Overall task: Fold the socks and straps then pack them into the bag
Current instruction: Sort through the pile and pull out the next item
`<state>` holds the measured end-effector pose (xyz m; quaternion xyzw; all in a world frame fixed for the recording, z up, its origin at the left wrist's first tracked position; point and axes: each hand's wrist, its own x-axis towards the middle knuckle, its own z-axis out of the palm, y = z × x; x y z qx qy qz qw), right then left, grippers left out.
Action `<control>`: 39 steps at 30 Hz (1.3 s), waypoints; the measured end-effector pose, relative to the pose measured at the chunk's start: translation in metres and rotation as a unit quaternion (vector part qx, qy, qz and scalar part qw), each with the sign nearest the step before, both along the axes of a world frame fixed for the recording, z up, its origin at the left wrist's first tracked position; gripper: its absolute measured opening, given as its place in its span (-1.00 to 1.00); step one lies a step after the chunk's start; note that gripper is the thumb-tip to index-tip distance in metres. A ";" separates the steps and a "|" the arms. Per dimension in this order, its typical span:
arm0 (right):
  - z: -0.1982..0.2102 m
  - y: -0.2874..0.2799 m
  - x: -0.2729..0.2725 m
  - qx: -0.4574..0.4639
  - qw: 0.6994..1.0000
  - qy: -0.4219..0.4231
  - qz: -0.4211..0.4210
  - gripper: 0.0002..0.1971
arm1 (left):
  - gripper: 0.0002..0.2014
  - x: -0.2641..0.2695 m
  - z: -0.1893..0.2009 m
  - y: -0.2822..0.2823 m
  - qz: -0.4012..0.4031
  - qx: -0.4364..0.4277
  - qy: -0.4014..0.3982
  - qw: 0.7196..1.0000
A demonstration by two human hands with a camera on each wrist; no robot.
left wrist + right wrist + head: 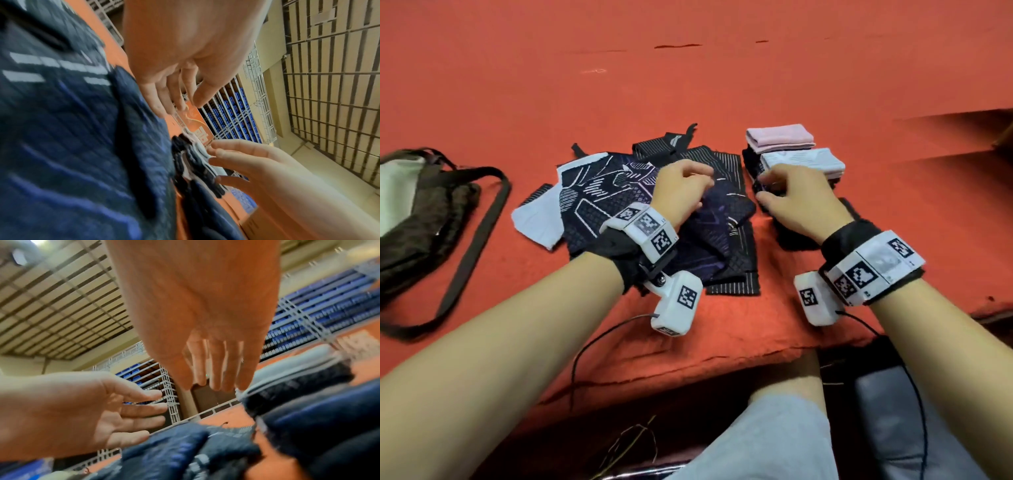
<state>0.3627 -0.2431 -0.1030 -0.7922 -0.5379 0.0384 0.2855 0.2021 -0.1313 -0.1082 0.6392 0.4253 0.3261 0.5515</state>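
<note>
We see an orange-red carpeted surface (722,85), rows of blue seats (329,305) behind white railings (257,91), and a slatted ceiling (61,292).

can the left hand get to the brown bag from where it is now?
Probably yes. The left hand holds nothing and hovers over the dark sock pile; the brown bag lies to its left with only bare red mat and its strap between.

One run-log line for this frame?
left hand open over unfolded dark socks | right hand open at folded stack | bag unpacked
</note>
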 end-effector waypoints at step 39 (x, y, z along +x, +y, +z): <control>-0.060 0.059 -0.143 -0.088 0.776 0.612 0.124 -0.60 | -0.43 -0.208 -0.058 0.039 -0.137 -0.276 -0.082 0.948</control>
